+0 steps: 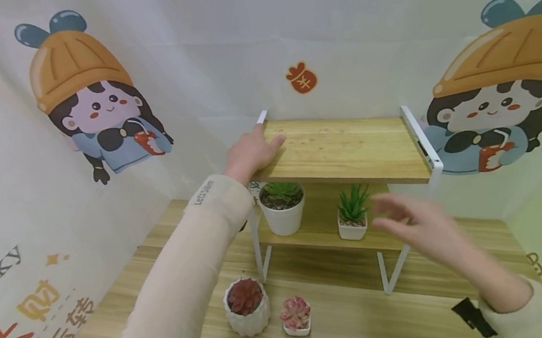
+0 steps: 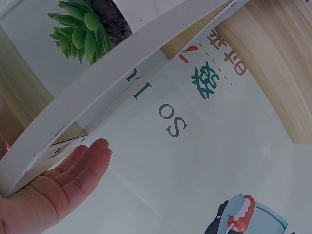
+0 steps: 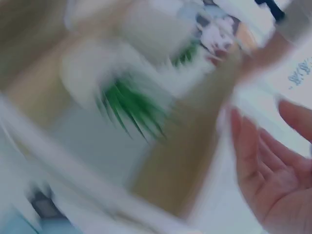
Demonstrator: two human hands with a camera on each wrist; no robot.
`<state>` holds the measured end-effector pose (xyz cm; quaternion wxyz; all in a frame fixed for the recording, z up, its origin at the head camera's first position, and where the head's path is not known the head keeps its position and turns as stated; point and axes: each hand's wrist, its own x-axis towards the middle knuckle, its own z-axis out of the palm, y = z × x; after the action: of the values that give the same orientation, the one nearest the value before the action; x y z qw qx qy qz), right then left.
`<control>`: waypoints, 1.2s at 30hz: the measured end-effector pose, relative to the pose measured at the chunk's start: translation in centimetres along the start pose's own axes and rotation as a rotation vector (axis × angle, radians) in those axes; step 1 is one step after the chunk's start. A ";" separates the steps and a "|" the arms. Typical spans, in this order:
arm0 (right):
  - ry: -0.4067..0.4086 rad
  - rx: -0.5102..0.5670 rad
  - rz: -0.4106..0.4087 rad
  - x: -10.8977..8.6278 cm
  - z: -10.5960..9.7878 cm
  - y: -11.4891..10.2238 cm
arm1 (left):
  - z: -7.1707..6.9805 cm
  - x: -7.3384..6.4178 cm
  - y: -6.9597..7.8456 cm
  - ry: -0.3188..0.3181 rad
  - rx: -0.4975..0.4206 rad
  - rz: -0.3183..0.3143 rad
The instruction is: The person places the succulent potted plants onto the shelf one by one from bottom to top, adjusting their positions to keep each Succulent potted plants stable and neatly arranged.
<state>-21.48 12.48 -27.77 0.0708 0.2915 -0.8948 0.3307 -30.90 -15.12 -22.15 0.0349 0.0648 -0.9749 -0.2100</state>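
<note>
A two-tier shelf point(image 1: 350, 147) with wooden boards and a white metal frame stands on the wooden table. My left hand point(image 1: 254, 153) grips the left end of its top board, thumb on the upper face, fingers over the white side frame point(image 2: 92, 87). On the lower board are a leafy green succulent in a round white pot point(image 1: 285, 221) and a spiky green plant in a small square white pot point(image 1: 351, 230). Holding nothing, my right hand point(image 1: 418, 226) hovers just right of the spiky plant, fingers loosely bent. The right wrist view is blurred.
In front of the shelf, a dark red succulent in a ribbed white pot point(image 1: 248, 315) stands beside a pink succulent in a small white pot point(image 1: 297, 321). A pale printed cloth point(image 1: 225, 45) hangs behind the shelf and along the sides.
</note>
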 end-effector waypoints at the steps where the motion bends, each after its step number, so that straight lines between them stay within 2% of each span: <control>1: 0.075 -0.028 -0.040 0.6 -1.3 -0.4 | 0.0 0.0 0.0 -0.001 0.000 -0.001; 3: 0.206 -0.106 -0.060 2.3 -3.9 -0.8 | -0.1 -0.1 0.1 -0.001 0.000 0.000; 5: 0.267 -0.141 -0.037 4.3 -5.9 -0.3 | -0.1 -0.1 0.1 0.000 -0.003 0.000; 7: 0.239 -0.136 0.036 6.2 -7.2 0.8 | 0.0 -0.2 0.0 -0.001 -0.004 -0.005; 11: 0.082 -0.172 0.224 8.5 -7.9 3.6 | 0.1 -0.2 -0.2 -0.003 0.007 -0.006; 14: -0.020 -0.156 0.332 9.0 -7.7 5.0 | 0.2 -0.2 -0.2 -0.007 0.011 0.006; 17: -0.069 -0.103 0.388 9.0 -7.5 5.6 | 0.2 -0.1 0.0 -0.007 0.003 0.014; 23: -0.117 -0.015 0.419 8.8 -7.4 5.6 | 0.1 -0.1 0.1 0.008 -0.009 0.009; 28: -0.128 0.052 0.421 8.6 -7.4 5.6 | 0.2 0.0 0.0 0.031 -0.029 0.039; 33: -0.160 0.005 0.417 8.8 -7.4 5.0 | 0.1 -0.3 -0.7 0.035 -0.090 0.067; 36: -0.183 -0.057 0.416 9.1 -7.5 4.9 | 0.3 -0.8 -1.3 0.061 -0.206 0.072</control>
<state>-32.22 15.94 -21.81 -0.0721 0.1275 -0.9473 0.2851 -30.04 -16.03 -23.00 0.0784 0.0320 -0.9484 -0.3057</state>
